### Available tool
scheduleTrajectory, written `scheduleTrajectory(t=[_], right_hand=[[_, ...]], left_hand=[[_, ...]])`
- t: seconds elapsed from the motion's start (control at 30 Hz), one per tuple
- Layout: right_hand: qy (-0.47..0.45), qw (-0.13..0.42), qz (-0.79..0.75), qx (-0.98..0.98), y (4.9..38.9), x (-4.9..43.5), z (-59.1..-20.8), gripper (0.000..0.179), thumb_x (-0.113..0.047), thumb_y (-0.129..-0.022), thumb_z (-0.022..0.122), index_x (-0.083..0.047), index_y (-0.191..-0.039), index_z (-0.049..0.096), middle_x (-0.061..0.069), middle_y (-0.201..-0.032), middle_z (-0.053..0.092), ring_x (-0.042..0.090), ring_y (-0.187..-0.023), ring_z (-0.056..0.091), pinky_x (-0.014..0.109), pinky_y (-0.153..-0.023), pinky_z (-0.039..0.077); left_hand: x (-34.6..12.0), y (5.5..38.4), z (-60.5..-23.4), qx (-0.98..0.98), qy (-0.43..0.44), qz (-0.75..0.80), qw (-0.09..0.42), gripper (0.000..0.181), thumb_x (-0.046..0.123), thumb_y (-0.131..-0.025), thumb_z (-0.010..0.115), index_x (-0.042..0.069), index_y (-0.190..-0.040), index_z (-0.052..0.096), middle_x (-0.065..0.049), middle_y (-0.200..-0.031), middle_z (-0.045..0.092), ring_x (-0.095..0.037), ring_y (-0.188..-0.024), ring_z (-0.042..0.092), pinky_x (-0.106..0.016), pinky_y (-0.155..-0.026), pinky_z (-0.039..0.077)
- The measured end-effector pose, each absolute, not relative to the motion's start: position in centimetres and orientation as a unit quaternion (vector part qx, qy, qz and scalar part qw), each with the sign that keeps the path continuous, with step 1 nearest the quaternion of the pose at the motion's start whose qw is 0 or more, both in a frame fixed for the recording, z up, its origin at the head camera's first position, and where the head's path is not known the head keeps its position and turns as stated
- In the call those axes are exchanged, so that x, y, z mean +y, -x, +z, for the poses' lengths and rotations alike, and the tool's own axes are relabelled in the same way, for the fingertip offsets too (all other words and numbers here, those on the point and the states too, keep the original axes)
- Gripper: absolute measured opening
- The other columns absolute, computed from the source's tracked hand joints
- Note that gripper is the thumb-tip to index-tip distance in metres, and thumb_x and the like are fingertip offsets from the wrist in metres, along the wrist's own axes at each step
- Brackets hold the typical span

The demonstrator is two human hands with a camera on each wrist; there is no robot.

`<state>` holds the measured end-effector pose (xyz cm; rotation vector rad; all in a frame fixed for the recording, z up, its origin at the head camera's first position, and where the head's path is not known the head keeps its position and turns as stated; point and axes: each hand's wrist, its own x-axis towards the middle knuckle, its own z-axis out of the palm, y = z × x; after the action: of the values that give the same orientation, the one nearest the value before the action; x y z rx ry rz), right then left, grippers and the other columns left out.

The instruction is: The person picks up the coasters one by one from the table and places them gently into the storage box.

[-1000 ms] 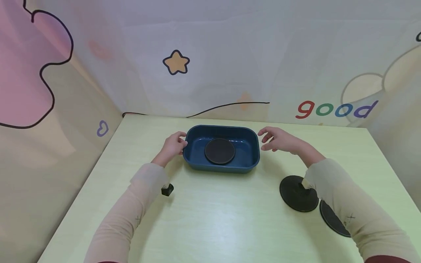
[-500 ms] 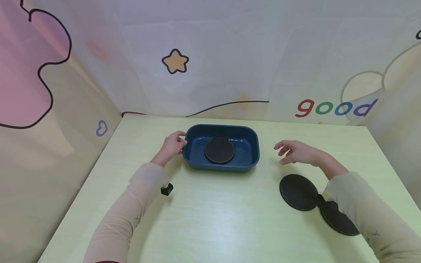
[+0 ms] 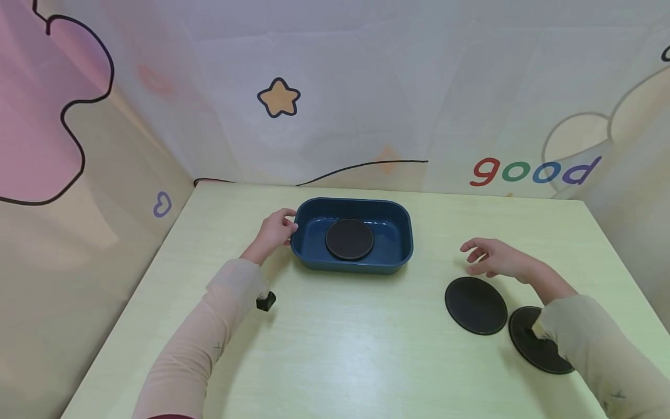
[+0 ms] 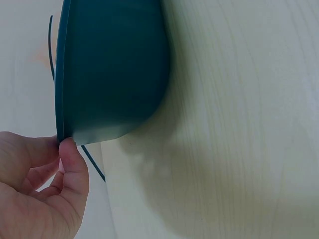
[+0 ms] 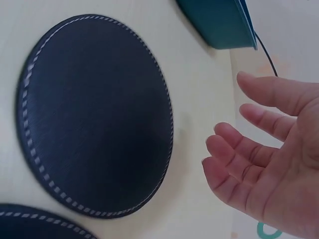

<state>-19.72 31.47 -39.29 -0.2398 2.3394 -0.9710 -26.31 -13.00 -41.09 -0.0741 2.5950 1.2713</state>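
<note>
My left hand (image 3: 274, 228) pinches the left rim of a dark blue rectangular storage bin (image 3: 350, 267), thumb and forefinger at its edge in the left wrist view. Inside the bin lies a round black coaster (image 3: 349, 239). To the right, a second black coaster (image 3: 476, 305) lies flat on the table; the right wrist view shows pale stitching round its border. My right hand (image 3: 494, 258) hovers just beyond that coaster's far edge, fingers loosely bent and holding nothing. A third coaster (image 3: 531, 337) lies nearer me, partly hidden by my right sleeve.
The pale wood-grain table (image 3: 335, 349) extends back to a printed backdrop (image 3: 356, 105) with a star and the word "good". Below my left cuff shows a small black block (image 3: 266, 301).
My right hand has moved away from the bin's right end, rightward and towards me, to the coasters. The left hand and the bin have stayed in place.
</note>
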Motion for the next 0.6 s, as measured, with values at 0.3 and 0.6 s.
scheduleTrajectory(t=[0.3, 0.6], right_hand=[[0.067, 0.29, -0.361, 0.884, 18.6, 33.2, -40.4, 0.049, -0.017, -0.083, 0.057, 0.001, -0.124, 0.036, 0.021, -0.108, 0.047, 0.024, -0.091, 0.051, 0.039, -0.074, 0.048], [0.052, 0.298, -0.355, 0.885, 17.7, 33.8, -41.5, 0.046, -0.015, -0.082, 0.059, 0.001, -0.121, 0.039, 0.021, -0.105, 0.048, 0.024, -0.089, 0.05, 0.036, -0.07, 0.047]], left_hand=[[-13.0, 26.3, -41.0, 0.893, 0.022, 0.433, 0.124, 0.037, 0.01, -0.09, 0.048, 0.007, -0.127, 0.042, -0.011, -0.093, 0.053, -0.015, -0.067, 0.05, -0.018, -0.055, 0.048], [-13.0, 26.3, -41.1, 0.893, 0.021, 0.433, 0.123, 0.037, 0.01, -0.09, 0.048, 0.007, -0.127, 0.042, -0.012, -0.095, 0.054, -0.015, -0.068, 0.051, -0.018, -0.056, 0.048]])
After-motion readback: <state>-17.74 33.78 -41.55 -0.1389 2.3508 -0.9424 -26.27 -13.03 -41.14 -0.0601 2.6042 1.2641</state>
